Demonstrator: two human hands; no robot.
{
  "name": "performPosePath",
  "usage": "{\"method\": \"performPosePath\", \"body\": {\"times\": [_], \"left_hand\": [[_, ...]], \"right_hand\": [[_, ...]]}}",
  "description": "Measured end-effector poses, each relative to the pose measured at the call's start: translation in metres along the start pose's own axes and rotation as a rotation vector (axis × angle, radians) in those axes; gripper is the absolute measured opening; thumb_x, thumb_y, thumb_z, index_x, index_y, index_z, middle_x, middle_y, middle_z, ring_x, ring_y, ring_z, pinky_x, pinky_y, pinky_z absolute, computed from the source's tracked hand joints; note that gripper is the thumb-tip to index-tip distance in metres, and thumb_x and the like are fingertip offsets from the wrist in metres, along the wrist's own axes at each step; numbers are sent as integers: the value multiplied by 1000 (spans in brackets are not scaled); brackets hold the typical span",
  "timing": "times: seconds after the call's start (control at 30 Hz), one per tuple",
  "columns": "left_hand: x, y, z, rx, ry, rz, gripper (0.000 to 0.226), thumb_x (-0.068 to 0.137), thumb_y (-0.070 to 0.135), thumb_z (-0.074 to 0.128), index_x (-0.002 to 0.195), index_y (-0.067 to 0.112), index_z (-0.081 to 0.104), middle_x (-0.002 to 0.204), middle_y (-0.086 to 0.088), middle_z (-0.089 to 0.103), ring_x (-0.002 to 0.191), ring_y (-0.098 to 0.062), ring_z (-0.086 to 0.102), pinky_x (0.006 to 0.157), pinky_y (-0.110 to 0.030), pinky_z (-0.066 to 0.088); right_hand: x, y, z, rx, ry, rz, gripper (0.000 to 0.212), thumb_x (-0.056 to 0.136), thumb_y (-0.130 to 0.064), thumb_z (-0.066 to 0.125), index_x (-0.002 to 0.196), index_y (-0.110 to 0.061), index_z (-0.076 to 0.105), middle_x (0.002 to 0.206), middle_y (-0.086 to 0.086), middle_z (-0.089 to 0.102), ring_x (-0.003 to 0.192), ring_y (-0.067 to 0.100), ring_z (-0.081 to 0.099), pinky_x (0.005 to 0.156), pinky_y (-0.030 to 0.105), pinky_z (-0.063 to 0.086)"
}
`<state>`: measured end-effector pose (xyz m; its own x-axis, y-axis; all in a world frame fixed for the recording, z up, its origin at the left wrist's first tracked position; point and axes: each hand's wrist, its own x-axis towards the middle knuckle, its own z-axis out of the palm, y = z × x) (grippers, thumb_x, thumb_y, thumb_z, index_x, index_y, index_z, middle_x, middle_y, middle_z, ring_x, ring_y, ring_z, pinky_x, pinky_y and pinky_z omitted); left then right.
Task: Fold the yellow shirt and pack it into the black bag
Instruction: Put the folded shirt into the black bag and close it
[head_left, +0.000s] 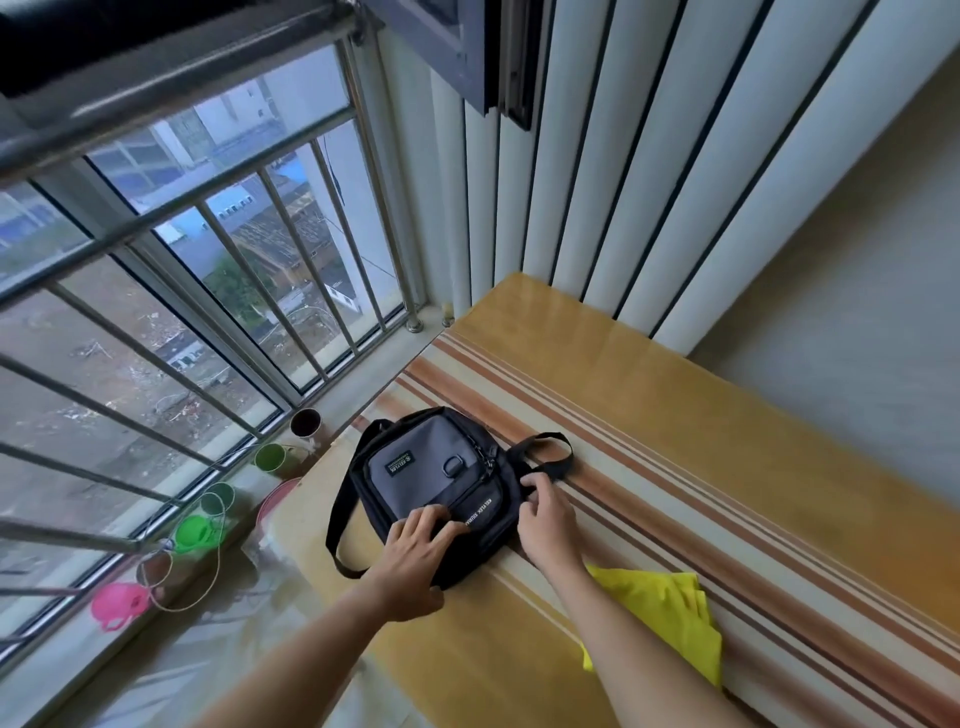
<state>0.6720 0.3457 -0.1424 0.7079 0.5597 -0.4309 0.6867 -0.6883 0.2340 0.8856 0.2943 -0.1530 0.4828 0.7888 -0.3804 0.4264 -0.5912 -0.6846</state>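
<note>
On the wooden bench (727, 415) with the striped orange and cream cloth lies the black and grey fabric bag (431, 478), near the edge by the window; the left hand (415, 551) presses its curled fingers on the bag's front, holding nothing; the right hand (545, 514) pinches the bag's side beside the black strap loop (550, 454); the crumpled yellow shirt (670, 618) lies just beside the right forearm, apart from the bag; much bare bench stretches beyond.

Home room, upper floor: barred window (197, 291) over rooftops, striped tablecloth (649, 499), cups (270, 457) on sill.
</note>
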Motion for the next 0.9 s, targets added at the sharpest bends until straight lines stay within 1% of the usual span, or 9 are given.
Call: {"method": "performPosePath", "body": {"times": [0.07,0.13,0.37,0.47,0.53,0.63,0.77,0.83,0.9], "left_hand": [[4,-2,1,17,5,-2,86,64,36,62,143,33,26,140,-1,26,134,-26,25,109,-41,27],[9,-1,1,25,1,-8,85,67,36,62,143,35,25,140,0,26,134,-26,25,109,-40,27],[23,1,-5,60,-64,-12,91,76,34,65,150,47,15,145,-4,22,136,-27,21,108,-42,30],[24,-1,-4,41,-58,-16,85,79,35,62,150,50,18,147,-4,19,137,-26,19,108,-42,27],[25,0,-5,2,-56,-30,79,79,36,59,148,50,22,144,-3,22,135,-25,20,107,-42,27],[34,4,-13,-19,21,-47,66,83,33,51,144,44,29,132,-3,31,125,-27,33,96,-40,35],[64,15,-28,56,199,-66,60,93,24,47,148,37,27,127,-6,36,111,-28,44,84,-37,41],[83,18,-38,100,244,-31,62,95,26,49,150,37,25,135,-6,36,117,-29,41,88,-39,39],[100,21,-48,119,234,12,63,94,27,51,151,38,27,148,-5,33,131,-29,33,97,-41,36]], "right_hand": [[8,-5,0,-54,44,-62,44,92,2,41,121,-29,56,112,3,52,90,22,56,73,37,49],[17,-7,-1,-95,33,-105,50,92,4,41,124,-32,56,115,2,50,91,25,59,73,38,51],[40,-8,-6,-220,-8,-113,33,91,-1,53,107,-30,49,119,-3,45,81,24,55,62,38,49],[48,-3,-8,-208,-26,-125,27,90,-2,58,104,-24,51,113,-3,49,82,21,52,62,34,43],[53,0,-11,-188,-36,-151,21,90,-6,61,103,-21,53,104,-3,52,82,20,53,63,36,45],[59,2,-14,-194,-38,-183,14,90,-11,62,102,-18,59,95,-2,55,82,22,57,68,42,52],[60,3,-10,-287,3,-203,5,93,-17,60,97,-15,63,109,2,54,82,26,60,68,41,54],[60,5,-10,-320,35,-245,5,94,-18,60,97,-14,63,111,3,52,81,26,61,68,41,54],[60,7,-11,-328,45,-307,6,94,-17,60,98,-14,63,112,3,51,82,25,62,70,41,55]]}}
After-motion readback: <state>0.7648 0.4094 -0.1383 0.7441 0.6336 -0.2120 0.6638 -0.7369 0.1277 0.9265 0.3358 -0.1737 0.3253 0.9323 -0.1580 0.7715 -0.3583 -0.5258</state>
